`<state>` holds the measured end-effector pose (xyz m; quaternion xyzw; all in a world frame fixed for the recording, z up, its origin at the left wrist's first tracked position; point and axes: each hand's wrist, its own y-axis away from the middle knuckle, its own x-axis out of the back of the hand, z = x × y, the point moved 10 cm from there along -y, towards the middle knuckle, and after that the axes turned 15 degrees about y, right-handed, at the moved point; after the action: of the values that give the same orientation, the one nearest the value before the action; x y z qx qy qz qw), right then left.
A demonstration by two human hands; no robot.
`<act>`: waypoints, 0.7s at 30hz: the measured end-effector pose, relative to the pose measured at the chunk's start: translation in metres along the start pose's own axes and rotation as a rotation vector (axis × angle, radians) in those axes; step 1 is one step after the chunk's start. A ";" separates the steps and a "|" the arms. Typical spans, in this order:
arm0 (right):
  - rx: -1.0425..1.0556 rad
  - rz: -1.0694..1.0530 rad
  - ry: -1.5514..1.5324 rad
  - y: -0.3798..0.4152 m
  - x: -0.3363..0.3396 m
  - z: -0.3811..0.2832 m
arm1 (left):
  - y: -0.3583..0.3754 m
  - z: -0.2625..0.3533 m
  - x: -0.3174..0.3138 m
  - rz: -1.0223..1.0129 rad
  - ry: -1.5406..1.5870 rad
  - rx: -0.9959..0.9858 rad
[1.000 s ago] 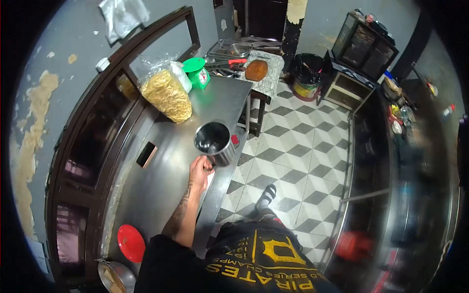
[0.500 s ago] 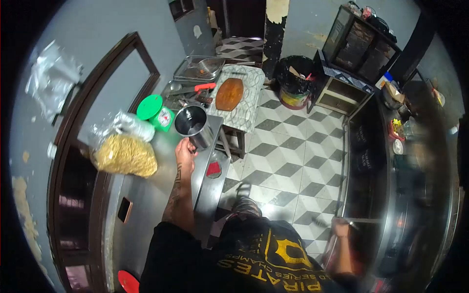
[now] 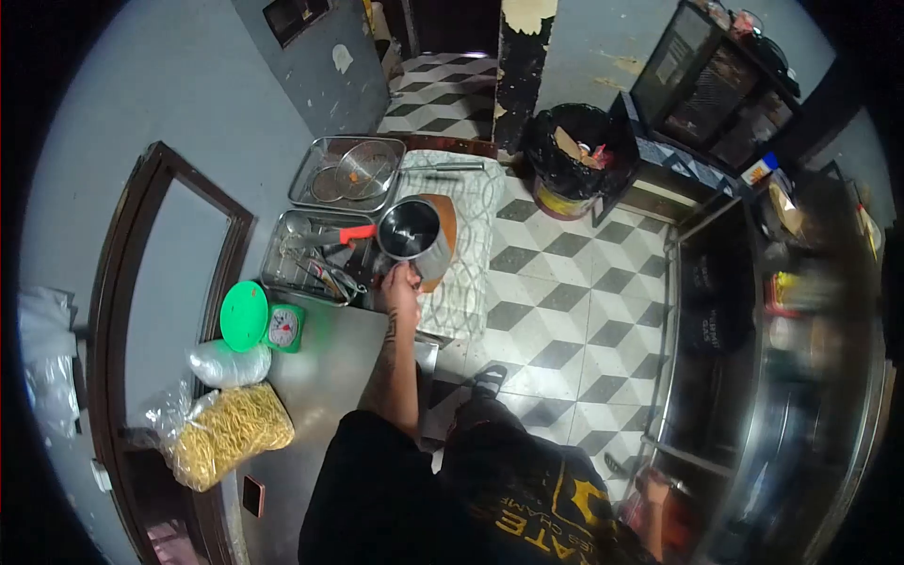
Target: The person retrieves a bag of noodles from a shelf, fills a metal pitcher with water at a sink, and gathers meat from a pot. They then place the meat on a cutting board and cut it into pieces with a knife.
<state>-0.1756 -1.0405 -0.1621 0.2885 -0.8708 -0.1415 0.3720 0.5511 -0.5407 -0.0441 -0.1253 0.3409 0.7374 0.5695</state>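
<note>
My left hand (image 3: 401, 280) is closed on the handle of a metal pitcher (image 3: 431, 252), which hangs over the wooden board (image 3: 456, 215) on the patterned cloth (image 3: 471, 282). Dark inside, the pitcher stands roughly upright. Just left of it, a red-handled utensil (image 3: 356, 234) lies across a metal tray of utensils (image 3: 294, 273). At the lower right, my right hand (image 3: 656, 490) is small and blurred beside a reddish object, and its fingers cannot be made out.
A green scale (image 3: 284, 328), a bag of yellow noodles (image 3: 231, 433) and a phone (image 3: 253, 495) are on the steel counter (image 3: 325, 377). Wire strainers (image 3: 367, 169) lie in a back tray. A black-lined bin (image 3: 565, 193) stands beyond the tiled floor (image 3: 537, 330).
My left hand has carried the pitcher forward from over the steel counter to above the board. The view has shifted, with the scale and noodles now lower in the frame.
</note>
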 end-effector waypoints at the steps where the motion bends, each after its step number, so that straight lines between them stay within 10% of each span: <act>1: -0.089 0.058 0.182 0.026 0.000 -0.005 | -0.013 -0.005 -0.008 -0.006 0.007 0.005; 9: -0.344 0.132 0.669 0.075 -0.025 -0.083 | -0.073 -0.006 -0.037 -0.067 0.051 -0.071; 20: 0.097 0.081 0.703 -0.134 -0.053 -0.199 | 0.073 0.095 0.025 0.085 0.160 -0.145; 21: 0.300 0.005 0.936 -0.096 -0.087 -0.299 | 0.085 0.100 0.048 0.115 0.153 -0.198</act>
<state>0.1291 -1.0730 -0.0508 0.3693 -0.6217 0.1313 0.6781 0.4773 -0.4502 0.0325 -0.2171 0.3157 0.7870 0.4836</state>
